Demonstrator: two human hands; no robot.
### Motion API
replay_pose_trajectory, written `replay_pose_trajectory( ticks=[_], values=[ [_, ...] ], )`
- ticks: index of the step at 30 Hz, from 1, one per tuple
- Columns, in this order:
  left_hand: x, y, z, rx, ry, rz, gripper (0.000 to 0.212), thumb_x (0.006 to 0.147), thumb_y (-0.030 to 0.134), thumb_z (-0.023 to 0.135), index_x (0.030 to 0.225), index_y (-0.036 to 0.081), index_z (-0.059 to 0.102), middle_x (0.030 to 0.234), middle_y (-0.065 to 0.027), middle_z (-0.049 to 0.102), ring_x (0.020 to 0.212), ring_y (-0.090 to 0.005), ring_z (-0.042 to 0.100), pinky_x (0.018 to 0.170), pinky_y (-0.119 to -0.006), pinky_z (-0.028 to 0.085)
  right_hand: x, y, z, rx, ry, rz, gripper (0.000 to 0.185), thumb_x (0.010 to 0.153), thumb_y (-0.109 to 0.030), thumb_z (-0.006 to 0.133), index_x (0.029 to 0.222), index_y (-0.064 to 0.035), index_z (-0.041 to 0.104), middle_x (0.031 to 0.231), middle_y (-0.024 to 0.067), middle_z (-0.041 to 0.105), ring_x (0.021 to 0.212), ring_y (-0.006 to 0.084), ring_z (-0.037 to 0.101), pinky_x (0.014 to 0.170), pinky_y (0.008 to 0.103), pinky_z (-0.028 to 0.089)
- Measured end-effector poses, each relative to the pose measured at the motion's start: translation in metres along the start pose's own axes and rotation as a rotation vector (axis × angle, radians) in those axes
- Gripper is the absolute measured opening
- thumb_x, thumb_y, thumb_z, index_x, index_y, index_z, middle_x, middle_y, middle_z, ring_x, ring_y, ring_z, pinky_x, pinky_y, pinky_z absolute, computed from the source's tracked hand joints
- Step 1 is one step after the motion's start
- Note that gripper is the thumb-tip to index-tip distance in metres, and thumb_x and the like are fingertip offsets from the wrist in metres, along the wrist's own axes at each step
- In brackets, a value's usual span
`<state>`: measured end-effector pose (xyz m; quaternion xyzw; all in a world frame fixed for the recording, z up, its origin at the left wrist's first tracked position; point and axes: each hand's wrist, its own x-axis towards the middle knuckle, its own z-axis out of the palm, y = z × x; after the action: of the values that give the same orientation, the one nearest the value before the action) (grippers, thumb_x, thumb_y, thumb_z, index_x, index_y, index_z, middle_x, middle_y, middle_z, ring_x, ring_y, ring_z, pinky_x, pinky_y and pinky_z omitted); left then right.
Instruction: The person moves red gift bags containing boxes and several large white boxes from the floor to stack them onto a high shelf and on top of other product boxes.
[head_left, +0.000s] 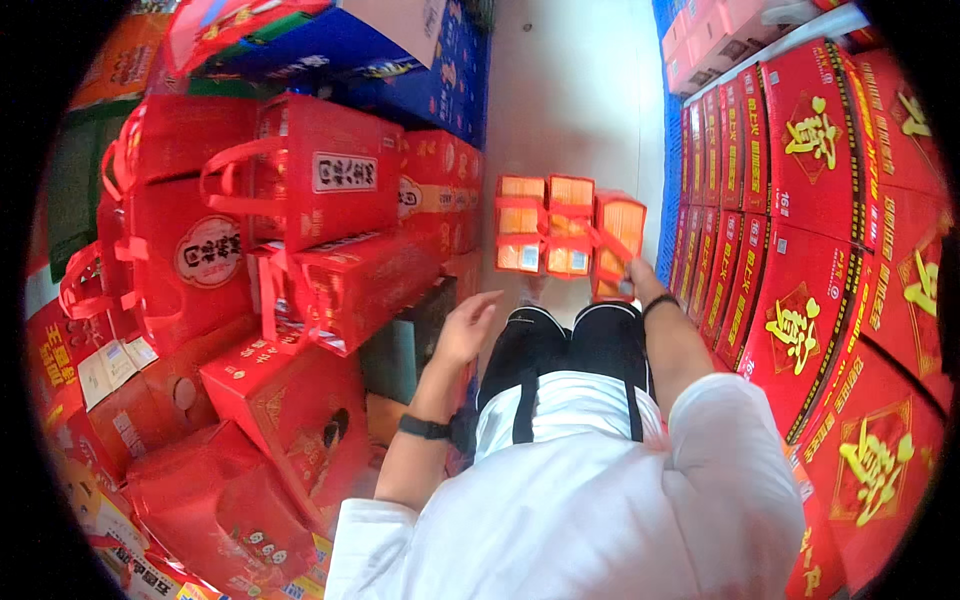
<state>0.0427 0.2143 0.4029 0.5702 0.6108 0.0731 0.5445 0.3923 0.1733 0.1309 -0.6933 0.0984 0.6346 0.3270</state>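
Note:
Three red-edged gift bags with orange packages inside are before my legs, low over the pale floor. The left bag (520, 225) and the middle bag (570, 225) sit side by side, with red straps across their tops. My right hand (642, 280) is closed at the red strap of the right bag (619, 232), which is slightly tilted. My left hand (466, 327) is off to the left of the bags, fingers loosely bent and holding nothing, near a dark box.
Stacked red cartons (802, 330) line the right side beside a blue crate (669, 180). Red gift bags (322, 172) with ribbon handles and red boxes (292, 412) crowd the left. Blue cartons (450, 82) stand farther ahead on the left. A pale floor aisle (570, 90) runs between.

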Motion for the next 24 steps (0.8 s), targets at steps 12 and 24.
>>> replay_pose_trajectory(
  ticks=[12,24],
  values=[
    [0.134,-0.079,0.126,-0.555,-0.403,-0.474,0.031,0.093,0.037,0.048,0.113,0.014,0.052,0.069,0.0009,0.043,0.055,-0.0129,0.040,0.048,-0.032,0.036,-0.402,-0.001,-0.053,-0.121,0.165,-0.223,0.009,0.081,-0.003,0.048,0.073,-0.0055,0.050,0.059,0.0041,0.047,0.050,0.0163,0.043,0.049,0.0298,0.036],
    [-0.025,0.007,0.308,-0.663,-1.498,-0.577,0.069,0.088,0.055,0.038,0.143,0.013,0.037,0.140,-0.0182,0.046,0.130,-0.0400,0.041,0.097,-0.065,0.036,-0.791,0.149,-0.103,0.577,0.506,-0.962,0.009,0.071,0.000,0.042,0.071,0.0009,0.051,0.052,0.0003,0.038,0.046,0.0093,0.030,0.058,0.0270,0.033]
  ],
)
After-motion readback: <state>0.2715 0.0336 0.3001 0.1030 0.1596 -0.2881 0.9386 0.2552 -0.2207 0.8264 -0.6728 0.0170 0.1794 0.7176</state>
